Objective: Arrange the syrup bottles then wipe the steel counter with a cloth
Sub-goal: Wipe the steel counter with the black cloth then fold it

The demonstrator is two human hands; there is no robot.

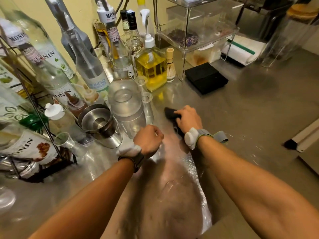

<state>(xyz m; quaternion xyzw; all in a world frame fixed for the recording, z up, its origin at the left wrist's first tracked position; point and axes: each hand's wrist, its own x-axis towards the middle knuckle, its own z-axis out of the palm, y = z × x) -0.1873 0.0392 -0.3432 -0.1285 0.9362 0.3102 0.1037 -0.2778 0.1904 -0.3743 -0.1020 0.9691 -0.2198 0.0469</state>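
Note:
Several syrup bottles (57, 78) stand along the wall at the left, some in a black wire rack (43, 128). My right hand (189, 119) presses a dark cloth (170, 112) flat onto the steel counter (241, 118), just right of a clear plastic shaker (126, 104). My left hand (149, 138) hovers over the counter in front of the shaker with its fingers curled and nothing in it. A pump bottle of yellow syrup (152, 66) stands behind the cloth.
Stacked steel shaker tins (100, 123) and small clear measuring cups (64, 139) sit left of my hands. A bamboo whisk (170, 66), a black scale (206, 77) and a clear acrylic shelf (198, 31) stand at the back.

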